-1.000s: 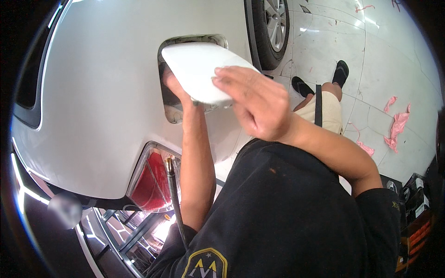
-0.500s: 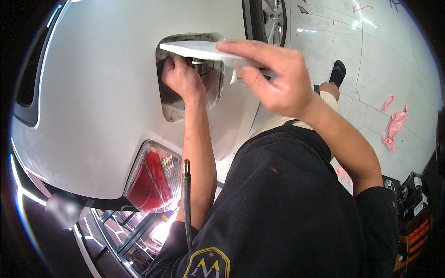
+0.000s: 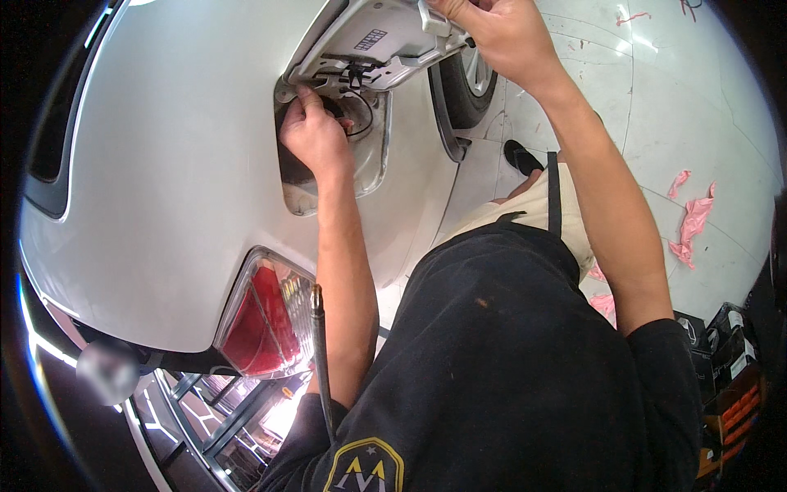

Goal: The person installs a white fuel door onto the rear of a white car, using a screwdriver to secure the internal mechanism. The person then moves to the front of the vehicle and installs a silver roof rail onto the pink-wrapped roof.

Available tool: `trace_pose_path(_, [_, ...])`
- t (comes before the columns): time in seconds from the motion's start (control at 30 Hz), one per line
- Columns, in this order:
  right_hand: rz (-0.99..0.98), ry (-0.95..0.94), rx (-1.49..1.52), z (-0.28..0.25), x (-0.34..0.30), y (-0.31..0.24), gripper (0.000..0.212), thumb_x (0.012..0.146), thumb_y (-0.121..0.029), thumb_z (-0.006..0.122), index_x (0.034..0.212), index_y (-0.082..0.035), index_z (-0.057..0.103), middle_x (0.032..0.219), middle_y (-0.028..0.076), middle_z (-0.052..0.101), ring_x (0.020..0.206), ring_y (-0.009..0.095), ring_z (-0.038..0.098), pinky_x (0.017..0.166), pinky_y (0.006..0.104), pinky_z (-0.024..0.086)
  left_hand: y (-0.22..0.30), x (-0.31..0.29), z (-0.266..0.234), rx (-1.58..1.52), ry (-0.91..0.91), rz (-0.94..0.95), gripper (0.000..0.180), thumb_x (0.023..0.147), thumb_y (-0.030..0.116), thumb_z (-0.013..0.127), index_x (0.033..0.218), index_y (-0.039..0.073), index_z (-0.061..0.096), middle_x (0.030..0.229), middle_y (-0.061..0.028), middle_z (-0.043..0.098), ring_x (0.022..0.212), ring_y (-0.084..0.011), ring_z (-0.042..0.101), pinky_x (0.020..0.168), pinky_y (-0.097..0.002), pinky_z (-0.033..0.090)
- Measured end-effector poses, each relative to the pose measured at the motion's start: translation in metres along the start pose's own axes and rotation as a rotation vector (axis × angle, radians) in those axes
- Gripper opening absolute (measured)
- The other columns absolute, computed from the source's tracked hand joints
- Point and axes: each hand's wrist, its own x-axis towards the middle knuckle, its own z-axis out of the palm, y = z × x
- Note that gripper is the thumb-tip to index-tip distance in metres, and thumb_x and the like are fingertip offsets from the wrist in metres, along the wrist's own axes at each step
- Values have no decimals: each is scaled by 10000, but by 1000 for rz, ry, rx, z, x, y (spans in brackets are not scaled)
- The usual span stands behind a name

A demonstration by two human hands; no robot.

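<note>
A white fuel door [image 3: 381, 37] is swung up from its recess [image 3: 373, 172] in the side of a white car, its inner side facing me. My right hand [image 3: 500, 33] grips the door's outer edge at the top of the view, thumb on the inner side; part of that hand is cut off. My left hand [image 3: 318, 135] reaches into the recess, its fingers curled near the door's hinge side. What those fingertips touch is hidden. Beside them a thin black cord [image 3: 367, 115] runs from the door down into the recess.
A red and clear tail light [image 3: 270, 320] sits below the recess, by my left forearm. A slim metal rod [image 3: 320, 353] sticks up near my left sleeve. A wheel [image 3: 467, 86] is beyond the door. Pink scraps [image 3: 695, 225] lie on the tiled floor; boxes [image 3: 730, 336] stand at right.
The fuel door, edge-on before, has tilted up and away, baring its inner side. My right hand has moved up with it. My left hand stays in the recess, shifted slightly. One foot has moved left.
</note>
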Motion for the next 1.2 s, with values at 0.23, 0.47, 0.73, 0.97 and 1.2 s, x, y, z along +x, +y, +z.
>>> trace_pose_path(0.23, [-66,47,4,4,-16,1,204,1029,-186,646,1003,1,723,766,-66,584,673,33,477,585,215,387,-4,2,-6,-172,-117,-58,386,1069,296,583,783,36,580,639,10,457,540,-102,453,532,-292,529])
trace_pose_path(0.47, [33,64,50,-35,-10,4,200,1033,-178,637,992,-3,726,788,-69,604,678,25,488,591,208,389,9,-23,-16,-260,-511,-349,408,1084,385,535,797,99,487,644,30,376,548,-90,378,543,-299,458])
trace_pose_path(0.73, [83,-2,-105,-40,-13,11,238,1024,-176,619,876,-8,698,759,-66,603,707,32,508,622,229,413,-14,-43,-9,-590,-616,-702,417,1116,424,401,907,70,475,721,-27,446,666,-175,499,622,-347,515])
trace_pose_path(0.97, [112,-11,-282,-45,-21,8,244,1019,-192,610,861,-18,672,731,-62,577,692,35,487,615,242,409,-8,-62,-4,-531,-547,-731,503,1133,317,333,1169,-143,532,1206,-355,652,1099,-384,701,822,-406,636])
trace_pose_path(1.2, [62,-50,-322,-59,-8,33,229,1017,-196,615,918,-1,683,751,-32,604,701,54,522,615,252,429,-10,-77,9,-651,-377,-742,377,1122,310,402,1094,-51,510,1126,-286,678,966,-337,695,836,-398,583])
